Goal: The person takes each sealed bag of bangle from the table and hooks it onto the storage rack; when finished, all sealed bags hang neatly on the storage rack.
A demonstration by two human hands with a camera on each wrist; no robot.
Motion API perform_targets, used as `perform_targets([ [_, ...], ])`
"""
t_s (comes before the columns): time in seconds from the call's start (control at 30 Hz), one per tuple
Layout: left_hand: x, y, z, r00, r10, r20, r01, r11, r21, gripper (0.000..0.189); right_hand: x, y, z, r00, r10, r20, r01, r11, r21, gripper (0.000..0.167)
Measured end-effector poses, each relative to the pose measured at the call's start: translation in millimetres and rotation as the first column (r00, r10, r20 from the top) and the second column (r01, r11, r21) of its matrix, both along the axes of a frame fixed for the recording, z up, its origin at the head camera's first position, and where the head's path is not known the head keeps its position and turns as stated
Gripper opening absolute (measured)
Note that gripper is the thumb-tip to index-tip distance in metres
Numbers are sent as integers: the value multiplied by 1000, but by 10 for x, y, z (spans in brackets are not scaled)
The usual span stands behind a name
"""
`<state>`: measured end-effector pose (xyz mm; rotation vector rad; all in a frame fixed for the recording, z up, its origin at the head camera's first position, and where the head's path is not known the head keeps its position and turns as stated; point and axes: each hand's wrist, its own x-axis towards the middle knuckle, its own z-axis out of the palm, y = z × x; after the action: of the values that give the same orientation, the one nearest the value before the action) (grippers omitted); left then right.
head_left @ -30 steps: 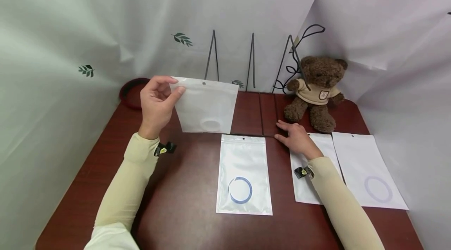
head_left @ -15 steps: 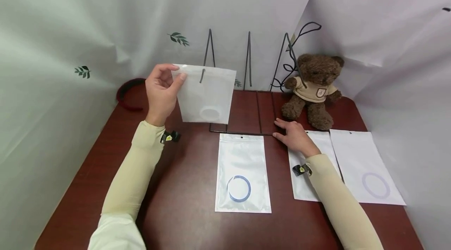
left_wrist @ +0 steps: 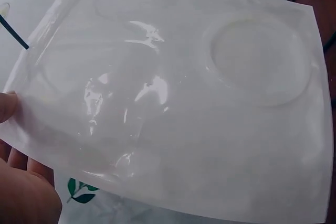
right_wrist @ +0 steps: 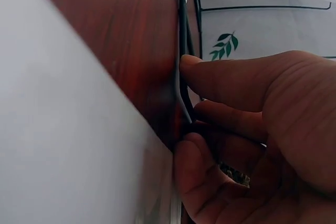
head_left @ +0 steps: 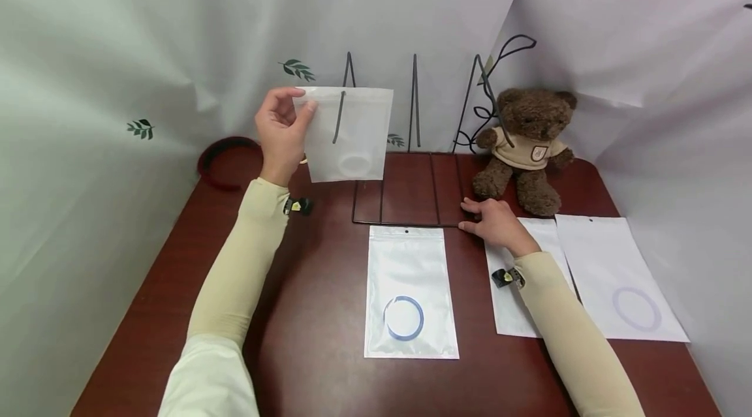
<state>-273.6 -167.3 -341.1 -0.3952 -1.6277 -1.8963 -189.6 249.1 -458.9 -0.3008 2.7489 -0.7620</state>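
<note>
My left hand (head_left: 282, 136) pinches the top left corner of a white zip pouch (head_left: 352, 133) between thumb and fingers. A prong of the black wire rack (head_left: 411, 226) comes through the hole at the pouch's top and slants down in front of it. Near the pouch's bottom, a round ring shape shows through; in the left wrist view the pouch (left_wrist: 173, 150) fills most of the picture. My right hand (head_left: 496, 224) grips the front right corner of the rack's base, and the right wrist view has thumb and fingers around the black bar (right_wrist: 182, 35).
A silvery pouch (head_left: 408, 267) with a blue ring lies in front of the rack. Two white pouches are at the right, one (head_left: 611, 260) beside another (head_left: 511, 306) partly under my right arm. A teddy bear (head_left: 525, 162) sits behind them; a dark red hoop (head_left: 205, 162) lies back left.
My left hand has raised the pouch and moved it slightly right and back; the rack's prong has come through its hole, and the pouch has slid further along it. My right hand stays at the base.
</note>
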Motion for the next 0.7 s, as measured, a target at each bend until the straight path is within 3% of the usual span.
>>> perform_targets([
  [0.37, -199, 46, 10, 1000, -6, 17, 5, 999, 45, 21, 9, -23, -2, 999, -37, 31, 37, 999, 8, 61],
  [0.53, -181, 42, 1, 1000, 21, 16, -22, 997, 69, 21, 14, -26, 12, 999, -27, 22, 27, 1000, 8, 61],
  [0.7, -100, -9, -6, 999, 24, 36, -25, 999, 20, 23, 16, -34, 16, 999, -31, 33, 31, 999, 11, 61],
])
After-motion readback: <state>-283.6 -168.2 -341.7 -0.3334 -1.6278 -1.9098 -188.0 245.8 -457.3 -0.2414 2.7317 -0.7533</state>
